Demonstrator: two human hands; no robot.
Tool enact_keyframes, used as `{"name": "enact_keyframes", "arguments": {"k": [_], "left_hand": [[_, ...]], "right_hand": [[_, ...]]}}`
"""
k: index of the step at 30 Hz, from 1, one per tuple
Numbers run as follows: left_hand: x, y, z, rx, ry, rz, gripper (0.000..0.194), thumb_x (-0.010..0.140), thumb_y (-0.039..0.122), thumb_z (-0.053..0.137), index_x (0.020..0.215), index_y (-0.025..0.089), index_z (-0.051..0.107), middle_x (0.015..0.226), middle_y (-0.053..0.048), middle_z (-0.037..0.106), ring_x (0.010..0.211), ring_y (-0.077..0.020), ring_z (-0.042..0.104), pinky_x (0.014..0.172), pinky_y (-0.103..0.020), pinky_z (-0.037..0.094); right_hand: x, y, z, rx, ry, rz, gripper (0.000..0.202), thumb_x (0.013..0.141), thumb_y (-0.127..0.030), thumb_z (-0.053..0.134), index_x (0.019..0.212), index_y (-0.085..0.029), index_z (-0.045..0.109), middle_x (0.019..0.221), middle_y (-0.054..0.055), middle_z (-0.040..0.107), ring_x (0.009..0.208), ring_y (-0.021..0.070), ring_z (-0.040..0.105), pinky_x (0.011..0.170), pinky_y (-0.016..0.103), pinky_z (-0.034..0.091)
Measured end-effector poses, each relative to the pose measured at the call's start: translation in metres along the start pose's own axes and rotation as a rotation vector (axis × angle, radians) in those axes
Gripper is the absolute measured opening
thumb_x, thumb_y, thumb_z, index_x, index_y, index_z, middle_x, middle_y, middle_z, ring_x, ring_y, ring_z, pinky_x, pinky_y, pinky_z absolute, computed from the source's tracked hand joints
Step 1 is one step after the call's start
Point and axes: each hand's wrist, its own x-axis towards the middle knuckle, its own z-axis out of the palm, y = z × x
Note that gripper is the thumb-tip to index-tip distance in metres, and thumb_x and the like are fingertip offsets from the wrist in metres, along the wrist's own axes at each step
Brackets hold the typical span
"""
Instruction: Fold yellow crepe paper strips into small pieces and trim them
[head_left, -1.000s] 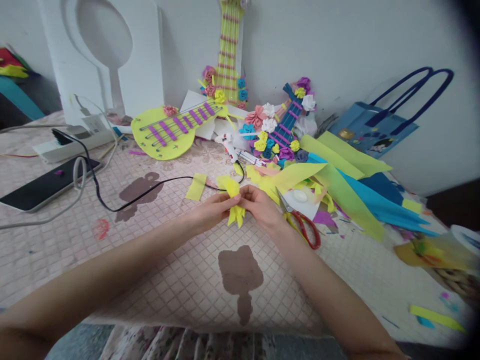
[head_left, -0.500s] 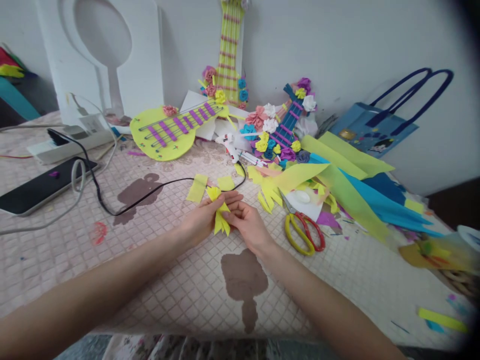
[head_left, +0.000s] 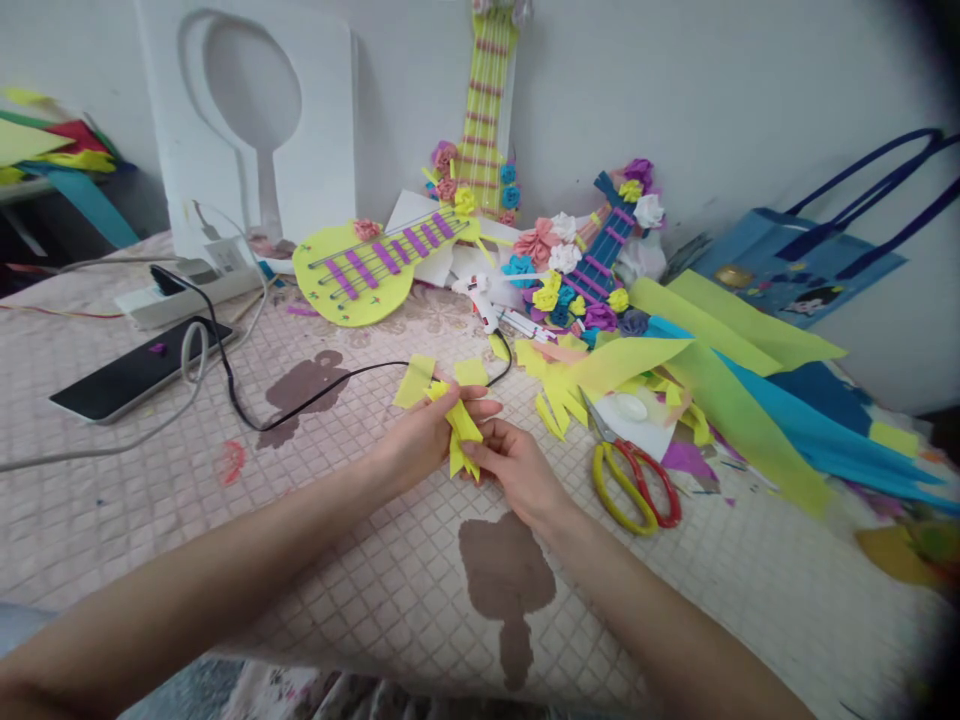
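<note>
A folded piece of yellow crepe paper (head_left: 466, 432) with pointed, cut ends is held between both hands over the table. My left hand (head_left: 429, 432) pinches its upper part with the thumb on top. Lower down, the thumb and fingers of my right hand (head_left: 512, 458) grip the same paper near its pointed ends. Just beyond the hands lie flat yellow paper pieces (head_left: 415, 381). Scissors (head_left: 634, 480) with one yellow and one red handle rest to the right of my right hand. A white glue gun (head_left: 478, 299) lies behind the hands, its black cord running left.
Yellow and blue paper sheets (head_left: 750, 400) and scraps spread across the right. At the back stand a yellow guitar-shaped craft (head_left: 356, 275), paper flowers (head_left: 551, 290) and a blue bag (head_left: 802, 260). A phone (head_left: 135, 370) and a power strip (head_left: 187, 295) with cables lie left.
The camera view has shifted, so everything on the table appears farther right. The right hand's grip has slid lower on the yellow paper, toward its pointed ends.
</note>
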Motion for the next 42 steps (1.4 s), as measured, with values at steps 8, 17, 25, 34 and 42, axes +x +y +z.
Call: {"name": "enact_keyframes", "arguments": {"k": [8, 17, 25, 34, 42], "left_hand": [[-0.005, -0.001, 0.002, 0.02, -0.082, 0.017, 0.037, 0.087, 0.038, 0.059, 0.118, 0.019, 0.056, 0.126, -0.012, 0.06, 0.096, -0.0241, 0.064, 0.058, -0.028, 0.052], [-0.003, -0.002, 0.002, -0.005, 0.072, 0.044, 0.019, 0.093, 0.016, 0.048, 0.101, 0.011, 0.064, 0.101, -0.012, 0.071, 0.074, -0.0159, 0.068, 0.07, -0.028, 0.054], [-0.005, -0.006, -0.002, 0.09, -0.012, -0.085, 0.014, 0.083, 0.016, 0.065, 0.094, 0.007, 0.065, 0.078, -0.009, 0.071, 0.066, -0.0147, 0.067, 0.07, -0.026, 0.053], [-0.007, -0.011, -0.002, 0.163, -0.053, -0.085, 0.043, 0.063, 0.026, 0.085, 0.096, 0.008, 0.065, 0.081, -0.008, 0.072, 0.07, -0.0151, 0.068, 0.067, -0.023, 0.051], [-0.01, -0.004, 0.006, 0.188, 0.058, -0.13, 0.016, 0.091, 0.018, 0.054, 0.095, 0.007, 0.064, 0.074, -0.009, 0.071, 0.065, -0.0132, 0.067, 0.07, -0.024, 0.051]], "right_hand": [[-0.001, -0.002, -0.001, 0.068, 0.016, 0.008, 0.028, 0.064, -0.037, 0.08, 0.072, -0.019, 0.059, 0.06, -0.003, 0.063, 0.05, 0.0102, 0.056, 0.047, 0.023, 0.039], [-0.004, -0.014, -0.014, -0.359, 0.127, -0.175, 0.032, 0.081, -0.051, 0.062, 0.078, -0.02, 0.056, 0.059, -0.003, 0.056, 0.046, 0.0105, 0.048, 0.043, 0.026, 0.036], [-0.005, -0.017, -0.016, -0.461, 0.205, -0.318, 0.023, 0.08, -0.042, 0.064, 0.086, -0.021, 0.055, 0.086, 0.003, 0.059, 0.072, 0.0164, 0.059, 0.062, 0.031, 0.051], [-0.002, -0.009, -0.017, -0.182, 0.106, -0.169, 0.026, 0.076, -0.041, 0.07, 0.079, -0.02, 0.054, 0.07, -0.004, 0.056, 0.053, 0.0089, 0.053, 0.048, 0.023, 0.048], [-0.001, -0.009, -0.018, -0.128, 0.106, -0.165, 0.025, 0.076, -0.04, 0.07, 0.076, -0.02, 0.056, 0.066, -0.004, 0.058, 0.055, 0.0108, 0.055, 0.053, 0.026, 0.049]]}}
